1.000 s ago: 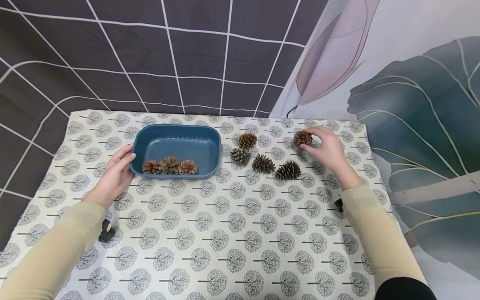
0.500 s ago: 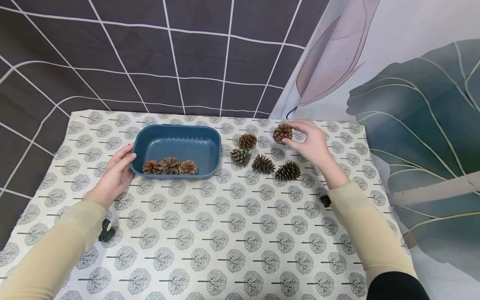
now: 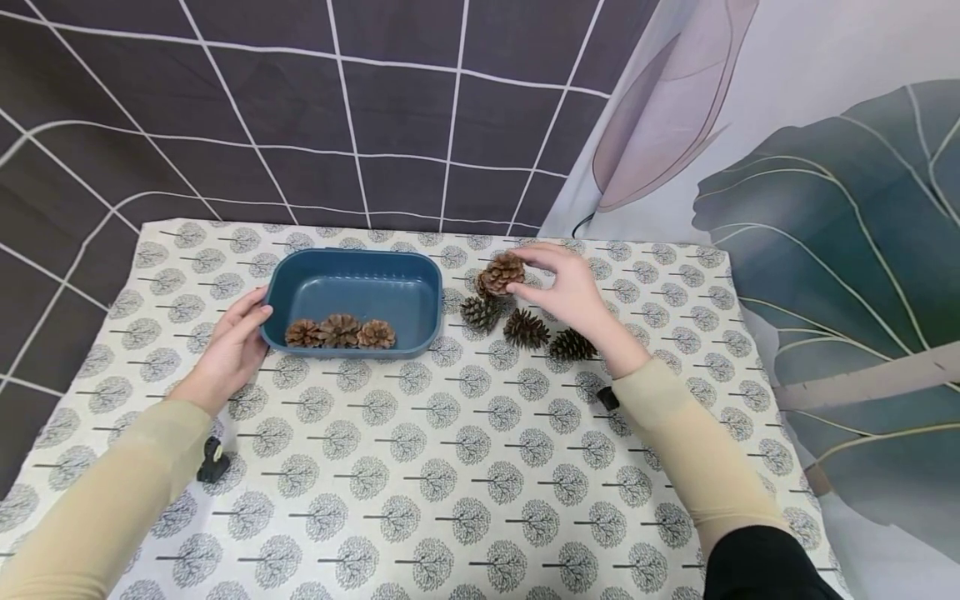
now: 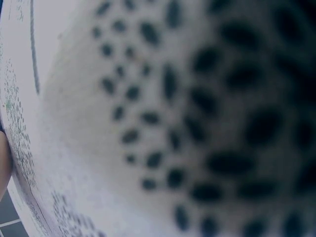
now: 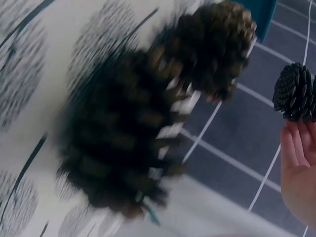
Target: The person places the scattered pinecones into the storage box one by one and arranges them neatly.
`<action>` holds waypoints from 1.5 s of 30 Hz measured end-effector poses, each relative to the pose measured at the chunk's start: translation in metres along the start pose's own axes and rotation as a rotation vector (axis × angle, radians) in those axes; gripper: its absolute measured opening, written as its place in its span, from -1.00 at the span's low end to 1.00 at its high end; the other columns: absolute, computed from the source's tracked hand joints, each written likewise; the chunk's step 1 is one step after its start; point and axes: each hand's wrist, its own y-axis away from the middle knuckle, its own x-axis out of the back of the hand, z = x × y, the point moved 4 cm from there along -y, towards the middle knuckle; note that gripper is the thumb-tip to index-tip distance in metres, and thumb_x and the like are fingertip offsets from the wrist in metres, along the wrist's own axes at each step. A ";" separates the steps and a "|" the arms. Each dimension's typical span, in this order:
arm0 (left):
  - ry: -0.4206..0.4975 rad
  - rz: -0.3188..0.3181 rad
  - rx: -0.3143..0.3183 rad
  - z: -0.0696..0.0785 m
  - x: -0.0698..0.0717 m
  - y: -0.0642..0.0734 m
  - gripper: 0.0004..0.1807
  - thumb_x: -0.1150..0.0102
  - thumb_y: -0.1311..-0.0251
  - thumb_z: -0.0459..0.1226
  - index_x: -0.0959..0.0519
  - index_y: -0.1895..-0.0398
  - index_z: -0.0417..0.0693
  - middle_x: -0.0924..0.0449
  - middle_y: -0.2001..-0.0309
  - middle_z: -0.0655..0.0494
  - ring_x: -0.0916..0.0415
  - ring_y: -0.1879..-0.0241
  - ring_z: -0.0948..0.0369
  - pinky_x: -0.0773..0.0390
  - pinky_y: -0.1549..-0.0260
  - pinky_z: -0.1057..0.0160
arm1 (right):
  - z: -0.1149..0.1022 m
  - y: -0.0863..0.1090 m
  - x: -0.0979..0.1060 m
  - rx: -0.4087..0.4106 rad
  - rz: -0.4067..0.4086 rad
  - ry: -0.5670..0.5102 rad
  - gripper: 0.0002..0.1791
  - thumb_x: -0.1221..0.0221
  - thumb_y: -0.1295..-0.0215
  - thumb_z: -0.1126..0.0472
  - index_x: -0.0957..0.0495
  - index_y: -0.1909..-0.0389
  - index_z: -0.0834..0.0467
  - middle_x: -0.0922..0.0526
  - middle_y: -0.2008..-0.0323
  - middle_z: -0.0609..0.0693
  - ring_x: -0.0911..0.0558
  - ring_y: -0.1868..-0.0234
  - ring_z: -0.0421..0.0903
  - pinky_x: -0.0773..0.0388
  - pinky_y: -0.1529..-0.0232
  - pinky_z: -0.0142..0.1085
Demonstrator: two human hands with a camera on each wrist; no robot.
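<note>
My right hand (image 3: 566, 287) pinches a brown pine cone (image 3: 502, 273) between thumb and fingers, over the back of the loose group. In the right wrist view this pine cone (image 5: 294, 94) shows at the fingertips, at the right edge. It overlaps a brown cone behind it in the head view, mostly hidden. At the left end of a blue rectangular bin (image 3: 352, 292), my left hand (image 3: 236, 342) holds the rim, thumb tip right at the edge. Along the bin's near wall lie three brown pine cones (image 3: 339, 331). A blurred patterned surface fills most of the left wrist view.
Right of the bin lie a greyish pine cone (image 3: 480, 313), a dark spiky pine cone (image 3: 527, 328) and another dark pine cone (image 3: 572, 345), partly behind the right wrist. A tree-print cloth (image 3: 405, 483) covers the table. A dark tiled backdrop (image 3: 397, 108) rises behind it.
My right hand has carried the brown pine cone leftward from the right side of the table to above the loose cones. The left hand and the bin have stayed in place.
</note>
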 end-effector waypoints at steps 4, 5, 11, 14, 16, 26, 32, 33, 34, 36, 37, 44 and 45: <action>-0.001 0.000 0.005 0.000 0.001 0.000 -0.62 0.07 -0.59 -0.52 -0.65 -0.18 0.00 -0.77 -0.12 0.20 -0.69 -0.08 0.31 -0.62 -0.17 0.45 | -0.011 -0.005 -0.017 0.032 -0.030 -0.036 -0.43 -0.49 -0.25 0.25 -0.62 -0.28 0.27 -0.68 -0.28 0.23 -0.65 -0.31 0.19 -0.62 -0.41 0.01; -0.001 0.001 0.007 0.000 0.001 -0.001 -0.61 0.08 -0.59 -0.52 -0.65 -0.18 0.00 -0.77 -0.12 0.20 -0.69 -0.08 0.31 -0.62 -0.17 0.45 | -0.013 -0.007 -0.021 0.042 -0.035 -0.046 -0.43 -0.49 -0.25 0.25 -0.63 -0.27 0.27 -0.68 -0.28 0.23 -0.66 -0.29 0.18 -0.64 -0.39 -0.01; 0.003 0.004 0.008 0.000 0.000 -0.001 -0.61 0.09 -0.59 -0.52 -0.65 -0.18 -0.01 -0.77 -0.12 0.19 -0.70 -0.07 0.31 -0.63 -0.17 0.45 | -0.026 -0.012 -0.045 0.075 -0.068 -0.060 -0.41 -0.51 -0.24 0.19 -0.64 -0.28 0.22 -0.69 -0.28 0.19 -0.66 -0.30 0.13 -0.62 -0.40 -0.08; 0.007 0.003 0.008 0.000 0.000 -0.002 -0.61 0.09 -0.59 -0.52 -0.65 -0.19 -0.01 -0.77 -0.12 0.19 -0.70 -0.07 0.30 -0.63 -0.17 0.45 | -0.032 -0.014 -0.055 0.095 -0.086 -0.063 -0.42 -0.51 -0.24 0.18 -0.65 -0.27 0.21 -0.69 -0.28 0.19 -0.66 -0.30 0.12 -0.63 -0.39 -0.08; 0.011 0.000 0.008 -0.001 0.000 -0.002 -0.60 0.10 -0.59 -0.53 -0.65 -0.18 -0.01 -0.77 -0.12 0.19 -0.70 -0.07 0.30 -0.63 -0.17 0.45 | -0.036 -0.016 -0.062 0.110 -0.102 -0.063 -0.43 -0.51 -0.24 0.17 -0.65 -0.26 0.21 -0.70 -0.28 0.18 -0.67 -0.30 0.12 -0.62 -0.41 -0.06; 0.025 0.004 0.001 -0.001 0.001 -0.002 -0.60 0.09 -0.58 -0.53 -0.68 -0.15 -0.02 -0.79 -0.09 0.17 -0.71 -0.04 0.29 -0.63 -0.15 0.44 | -0.050 -0.024 -0.092 0.131 -0.185 -0.008 -0.41 -0.51 -0.25 0.13 -0.64 -0.29 0.18 -0.70 -0.29 0.15 -0.63 -0.38 0.10 -0.45 -0.56 -0.01; 0.027 0.012 0.010 -0.001 0.001 -0.001 -0.61 0.07 -0.58 -0.53 -0.67 -0.15 -0.01 -0.78 -0.10 0.19 -0.71 -0.05 0.31 -0.63 -0.16 0.45 | -0.051 -0.027 -0.110 0.150 -0.278 0.033 -0.42 -0.47 -0.31 0.13 -0.62 -0.32 0.18 -0.69 -0.31 0.11 -0.62 -0.39 0.08 -0.41 -0.59 -0.06; 0.030 0.013 0.011 -0.001 0.001 -0.001 -0.61 0.07 -0.58 -0.53 -0.67 -0.15 -0.01 -0.78 -0.10 0.18 -0.71 -0.05 0.30 -0.63 -0.16 0.45 | -0.051 -0.027 -0.112 0.154 -0.294 0.044 -0.42 -0.46 -0.31 0.13 -0.61 -0.32 0.18 -0.69 -0.32 0.11 -0.61 -0.40 0.07 -0.40 -0.60 -0.06; 0.029 0.014 0.011 -0.001 0.001 -0.001 -0.61 0.07 -0.58 -0.53 -0.67 -0.16 -0.01 -0.78 -0.11 0.18 -0.71 -0.05 0.30 -0.63 -0.16 0.45 | -0.051 -0.027 -0.113 0.159 -0.309 0.053 -0.42 -0.46 -0.31 0.13 -0.61 -0.33 0.17 -0.68 -0.33 0.11 -0.61 -0.40 0.07 -0.40 -0.60 -0.06; 0.027 0.014 0.012 -0.001 0.001 -0.001 -0.61 0.07 -0.58 -0.53 -0.67 -0.16 -0.01 -0.78 -0.11 0.19 -0.71 -0.06 0.30 -0.63 -0.16 0.45 | -0.051 -0.027 -0.116 0.167 -0.336 0.077 -0.42 -0.46 -0.32 0.13 -0.61 -0.34 0.15 -0.67 -0.34 0.10 -0.61 -0.41 0.06 -0.43 -0.58 -0.08; 0.027 0.013 0.013 -0.001 0.001 -0.001 -0.61 0.07 -0.58 -0.53 -0.67 -0.16 -0.01 -0.78 -0.11 0.19 -0.71 -0.06 0.30 -0.63 -0.17 0.44 | -0.051 -0.028 -0.117 0.170 -0.349 0.094 -0.42 -0.46 -0.33 0.13 -0.61 -0.34 0.14 -0.66 -0.35 0.09 -0.61 -0.41 0.05 -0.43 -0.58 -0.08; 0.010 -0.011 0.017 0.000 0.001 -0.001 -0.62 0.06 -0.59 -0.51 -0.66 -0.19 0.00 -0.77 -0.13 0.19 -0.70 -0.07 0.31 -0.63 -0.18 0.45 | -0.056 -0.030 -0.123 0.223 -0.458 0.253 -0.45 -0.43 -0.36 0.07 -0.61 -0.33 0.11 -0.65 -0.37 0.07 -0.61 -0.41 0.05 -0.42 -0.59 -0.09; 0.007 -0.013 0.017 0.000 0.001 -0.001 -0.62 0.05 -0.59 -0.50 -0.66 -0.19 0.01 -0.77 -0.13 0.19 -0.71 -0.07 0.31 -0.63 -0.18 0.45 | -0.057 -0.031 -0.124 0.229 -0.477 0.279 -0.45 -0.42 -0.37 0.06 -0.61 -0.34 0.11 -0.64 -0.37 0.07 -0.60 -0.42 0.05 -0.41 -0.59 -0.09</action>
